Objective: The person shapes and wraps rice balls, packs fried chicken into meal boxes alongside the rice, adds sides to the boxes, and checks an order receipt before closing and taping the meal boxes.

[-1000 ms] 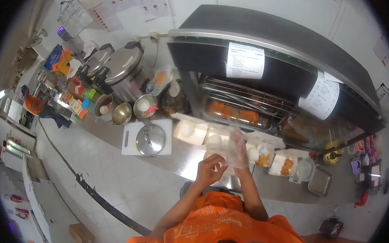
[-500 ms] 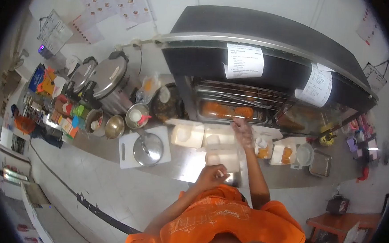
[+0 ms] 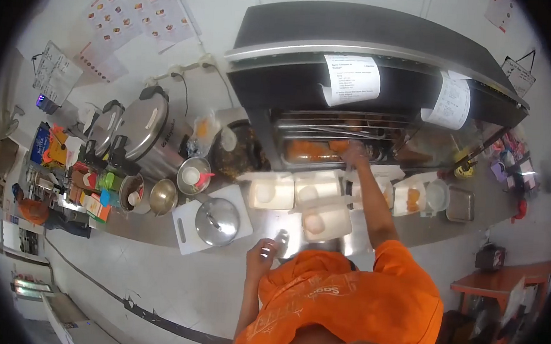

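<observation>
My right hand (image 3: 355,155), in what looks like a clear glove, reaches into the display warmer (image 3: 272,118) and closes at an orange fried piece (image 3: 338,145) beside the metal tray (image 3: 305,152) of fried food. My left hand (image 3: 263,254) hangs at the counter's front edge, its fingers curled; whatever they hold is too small to make out. Between the hands, an open box (image 3: 342,224) has a pale round mound in it. Behind it stand two more open boxes with mounds, and a box with orange pieces (image 3: 413,198) lies to the right.
A steel lid (image 3: 217,222) rests on a white cutting board (image 3: 185,228) at the left. Beyond are steel bowls (image 3: 163,197), large pressure cookers (image 3: 141,126) and a dark pan (image 3: 239,151). An empty tray (image 3: 460,205) is at the right. A person in orange (image 3: 35,211) stands far left.
My right hand has moved forward from over the boxes into the warmer. My left hand has drawn back leftwards from the front box. The camera view has shifted.
</observation>
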Tool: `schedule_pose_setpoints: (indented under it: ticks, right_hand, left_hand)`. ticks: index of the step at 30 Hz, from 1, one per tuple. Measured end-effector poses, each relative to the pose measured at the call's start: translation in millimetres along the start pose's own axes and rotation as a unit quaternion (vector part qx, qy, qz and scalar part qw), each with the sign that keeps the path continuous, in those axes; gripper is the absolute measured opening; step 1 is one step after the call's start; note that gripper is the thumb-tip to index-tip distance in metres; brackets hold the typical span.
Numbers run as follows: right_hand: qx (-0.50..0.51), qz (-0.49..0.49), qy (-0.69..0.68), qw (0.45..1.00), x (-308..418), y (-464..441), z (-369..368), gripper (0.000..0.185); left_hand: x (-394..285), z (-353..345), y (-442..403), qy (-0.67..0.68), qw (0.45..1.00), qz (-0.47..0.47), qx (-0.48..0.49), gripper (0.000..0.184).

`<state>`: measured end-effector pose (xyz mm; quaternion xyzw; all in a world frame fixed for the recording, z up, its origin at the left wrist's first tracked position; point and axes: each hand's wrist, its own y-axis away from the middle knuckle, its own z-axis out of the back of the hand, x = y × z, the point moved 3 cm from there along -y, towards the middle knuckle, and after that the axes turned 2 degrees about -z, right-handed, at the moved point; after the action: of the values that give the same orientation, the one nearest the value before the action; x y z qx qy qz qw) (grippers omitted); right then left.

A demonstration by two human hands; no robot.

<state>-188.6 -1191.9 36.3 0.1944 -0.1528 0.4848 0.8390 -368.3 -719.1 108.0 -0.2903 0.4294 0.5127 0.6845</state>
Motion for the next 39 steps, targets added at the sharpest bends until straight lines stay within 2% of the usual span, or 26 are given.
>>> schedule_pose_setpoints:
  ticks: [2, 3, 4, 6, 8, 9, 12, 13, 14, 16, 18, 21, 24, 25, 26, 28, 31, 32, 34, 35, 37, 39]
  right_hand:
    - [-0.012, 0.112, -0.040, 0.993, 9.4, 26.0, 17.5, 0.053]
    - [0.010, 0.169, -0.337, 0.926, 4.9, 21.9, -3.2, 0.050]
    - [0.044, 0.187, -0.395, 0.898, -10.8, 15.5, -16.6, 0.051]
    - [0.117, 0.205, -0.510, 0.827, 6.1, 46.8, 7.2, 0.056]
    - [0.048, 0.131, -0.368, 0.919, 39.0, 91.1, 43.1, 0.061]
    - [0.001, 0.243, -0.459, 0.855, 34.1, 95.4, 34.5, 0.060]
    - [-0.079, 0.192, -0.332, 0.920, 22.5, 124.8, 30.1, 0.060]
    - [-0.091, 0.129, -0.243, 0.957, 32.2, 149.9, 48.9, 0.057]
    - [-0.032, 0.124, -0.337, 0.933, 32.4, 168.9, 52.3, 0.056]
    - [0.085, 0.110, -0.513, 0.847, 30.7, 201.8, 50.3, 0.056]
    - [0.195, 0.097, -0.541, 0.813, 26.6, 234.5, 36.4, 0.053]
    - [0.262, 0.009, -0.267, 0.927, 5.8, 247.8, -14.7, 0.050]
    - [0.141, -0.030, -0.115, 0.983, 18.2, 242.8, -54.2, 0.043]
    - [0.065, 0.110, -0.122, 0.984, 29.9, 244.9, -47.9, 0.037]
    - [0.077, 0.091, -0.140, 0.983, 26.0, 245.3, -53.3, 0.036]
    - [0.097, 0.059, -0.175, 0.978, 15.9, 235.6, -66.0, 0.035]
    - [0.081, 0.115, -0.113, 0.984, 20.0, 215.9, -21.1, 0.030]
    - [0.040, 0.097, -0.176, 0.979, 31.7, 208.5, 2.3, 0.029]
    - [-0.086, 0.168, -0.155, 0.970, 59.5, 175.8, 38.0, 0.032]
    - [-0.170, 0.256, -0.069, 0.949, 73.9, 150.1, 46.5, 0.035]
    - [-0.241, 0.261, 0.156, 0.922, 53.0, 72.1, -2.7, 0.047]
    - [-0.090, 0.144, 0.178, 0.969, 81.4, 43.3, 15.5, 0.053]
  left_hand:
    - [5.5, -0.6, 1.4, 0.004, 1.000, 0.012, -0.027, 0.012]
    - [10.1, -2.2, 2.0, 0.006, 0.999, 0.027, -0.037, 0.011]
    - [16.1, -4.0, 4.7, 0.008, 0.998, 0.045, -0.046, 0.011]
    - [17.7, -7.4, 5.2, 0.016, 0.998, 0.029, -0.049, 0.010]
    - [2.0, -8.5, 1.5, 0.022, 0.997, 0.065, -0.034, 0.008]
    - [6.4, -12.2, -0.9, 0.019, 0.998, 0.051, -0.041, 0.008]
    - [6.8, -19.2, -3.1, 0.022, 0.997, 0.048, -0.056, 0.009]
    - [5.0, -19.7, -0.5, 0.023, 0.996, 0.054, -0.061, 0.009]
    - [4.5, -20.4, 1.8, 0.025, 0.996, 0.063, -0.057, 0.009]
    - [3.9, -20.7, 5.1, 0.029, 0.995, 0.075, -0.053, 0.010]
    - [12.0, -24.0, 9.4, 0.027, 0.994, 0.086, -0.058, 0.010]
    - [21.7, -30.2, 12.3, 0.033, 0.994, 0.086, -0.050, 0.009]
    - [25.1, -39.9, 9.9, 0.027, 0.997, 0.071, -0.019, 0.010]
    - [20.0, -39.0, 10.3, 0.032, 0.996, 0.083, -0.003, 0.011]
    - [16.3, -37.5, 11.1, 0.036, 0.995, 0.095, 0.012, 0.013]
    - [19.8, -30.8, 13.5, 0.013, 0.998, 0.065, -0.016, 0.013]
    - [36.7, -21.0, 26.1, 0.011, 0.994, 0.086, -0.066, 0.012]
    - [45.2, -17.6, 34.8, 0.014, 0.991, 0.106, -0.081, 0.012]
    - [63.8, -16.5, 47.8, 0.010, 0.988, 0.113, -0.102, 0.013]
    - [67.3, -15.3, 52.4, 0.011, 0.989, 0.102, -0.107, 0.013]
    - [77.9, -16.0, 59.0, -0.006, 0.989, 0.103, -0.106, 0.014]
    - [93.5, -20.2, 75.9, -0.039, 0.986, 0.126, -0.106, 0.013]
